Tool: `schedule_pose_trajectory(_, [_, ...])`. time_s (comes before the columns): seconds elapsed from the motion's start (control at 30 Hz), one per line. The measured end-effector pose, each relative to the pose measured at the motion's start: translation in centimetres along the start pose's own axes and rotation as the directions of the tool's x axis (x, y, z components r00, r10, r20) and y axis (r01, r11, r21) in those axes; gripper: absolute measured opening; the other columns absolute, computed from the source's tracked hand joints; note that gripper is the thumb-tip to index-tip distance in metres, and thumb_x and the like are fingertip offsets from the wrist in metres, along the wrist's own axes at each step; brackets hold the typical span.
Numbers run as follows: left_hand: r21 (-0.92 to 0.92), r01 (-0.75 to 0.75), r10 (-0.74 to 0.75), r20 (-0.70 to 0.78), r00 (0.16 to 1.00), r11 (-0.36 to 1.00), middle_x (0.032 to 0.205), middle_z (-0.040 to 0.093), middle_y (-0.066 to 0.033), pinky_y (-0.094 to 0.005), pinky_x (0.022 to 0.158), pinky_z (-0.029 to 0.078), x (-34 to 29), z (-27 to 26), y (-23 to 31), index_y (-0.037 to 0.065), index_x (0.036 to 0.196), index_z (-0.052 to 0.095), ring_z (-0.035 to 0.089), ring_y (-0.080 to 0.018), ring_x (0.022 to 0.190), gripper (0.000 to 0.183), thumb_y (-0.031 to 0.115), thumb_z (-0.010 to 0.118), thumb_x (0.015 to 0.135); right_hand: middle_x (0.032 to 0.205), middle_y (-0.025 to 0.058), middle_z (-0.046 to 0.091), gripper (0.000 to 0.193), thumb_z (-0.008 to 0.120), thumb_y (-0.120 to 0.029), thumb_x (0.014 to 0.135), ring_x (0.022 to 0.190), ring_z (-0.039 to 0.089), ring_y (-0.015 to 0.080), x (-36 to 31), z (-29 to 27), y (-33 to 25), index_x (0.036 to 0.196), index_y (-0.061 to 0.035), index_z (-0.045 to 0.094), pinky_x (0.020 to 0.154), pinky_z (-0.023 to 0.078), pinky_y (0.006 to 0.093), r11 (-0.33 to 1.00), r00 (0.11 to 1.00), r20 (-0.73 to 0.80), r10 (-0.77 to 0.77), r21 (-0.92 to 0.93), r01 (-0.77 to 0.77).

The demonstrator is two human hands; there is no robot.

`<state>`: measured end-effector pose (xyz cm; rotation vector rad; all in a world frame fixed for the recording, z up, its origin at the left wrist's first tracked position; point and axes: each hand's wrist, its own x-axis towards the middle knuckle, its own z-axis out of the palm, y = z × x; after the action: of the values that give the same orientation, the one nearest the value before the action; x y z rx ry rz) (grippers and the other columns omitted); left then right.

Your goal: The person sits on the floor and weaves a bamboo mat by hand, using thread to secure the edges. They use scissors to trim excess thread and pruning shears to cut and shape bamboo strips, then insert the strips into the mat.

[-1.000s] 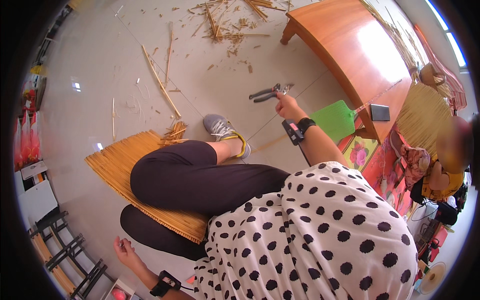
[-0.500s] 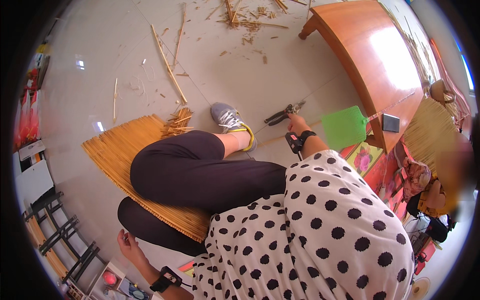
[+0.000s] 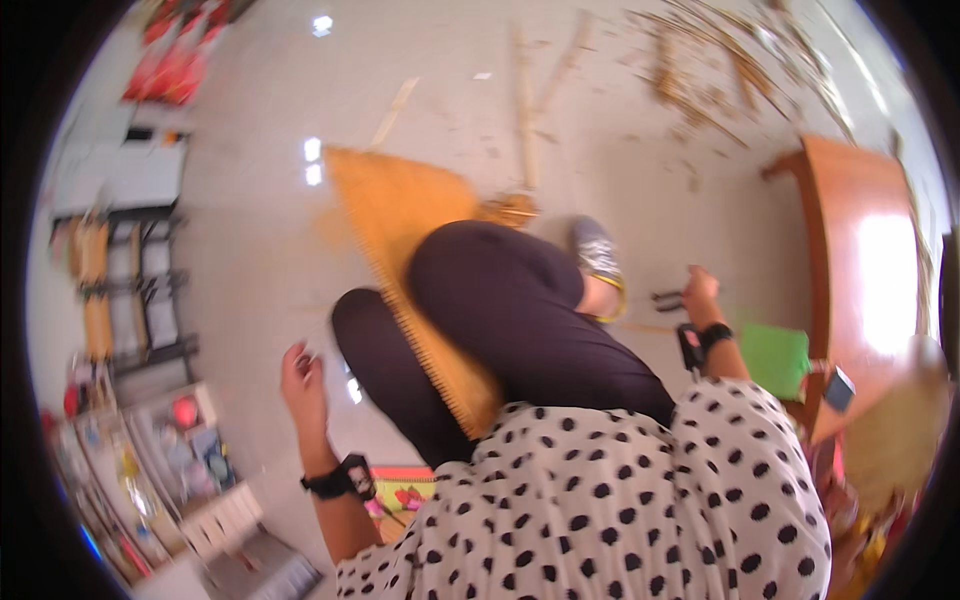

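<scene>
A tan mat of thin sticks is wedged between my thighs, its far end fanning out beyond my knees. My left hand hovers to the left of my knee, apart from the mat, its fingers loosely bent and parted. Low at the right, beyond my foot, my right hand is at a pair of dark-handled pruning shears. Its fingers look closed about the head of the tool, whose blades they hide; blur softens the grip. A small pile of short sticks lies past the mat, near my shoe.
A low wooden table stands at the right, with a green fly swatter and a small dark box by its near end. Cut sticks litter the far floor. Shelves line the left.
My view has turned, so the scene sits rotated and shifted rightward, with some blur. The blades of the shears, visible earlier, are now behind my right hand.
</scene>
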<state>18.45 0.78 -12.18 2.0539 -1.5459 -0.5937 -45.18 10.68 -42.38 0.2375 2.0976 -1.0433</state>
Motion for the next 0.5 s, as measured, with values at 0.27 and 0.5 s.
schedule_pose_trajectory(0.27, [-0.302, -0.303, 0.296, -0.069, 0.953, 0.904, 0.098, 0.061, -0.0077, -0.0258, 0.071, 0.05, -3.2, 0.4, 13.7, 0.004, 0.116, 0.059, 0.061, -0.0139, 0.083, 0.034, 0.001, 0.067, 0.083, 0.058, -0.0086, 0.031, 0.017, 0.057, -0.013, 0.094, 0.046, 0.029, 0.0047, -25.3, 5.5, -18.9, 0.11, -0.0073, 0.059, 0.044, 0.025, 0.0215, 0.913, 0.489, 0.785, -0.38, 0.402, 0.064])
schedule_pose_trajectory(0.5, [-0.462, -0.593, 0.668, -0.001, 0.744, 0.66, 0.087, 0.06, -0.0053, -0.0257, 0.066, 0.048, -6.9, 0.6, 20.3, 0.004, 0.106, 0.063, 0.061, -0.0142, 0.076, 0.033, 0.001, 0.074, 0.075, 0.061, -0.0081, 0.04, 0.032, 0.064, -0.002, 0.086, 0.054, 0.033, 0.0013, -44.4, 7.0, -18.2, 0.116, -0.0049, 0.055, 0.05, 0.027, 0.0202, 0.681, -0.101, 0.939, -0.328, 0.309, 0.663])
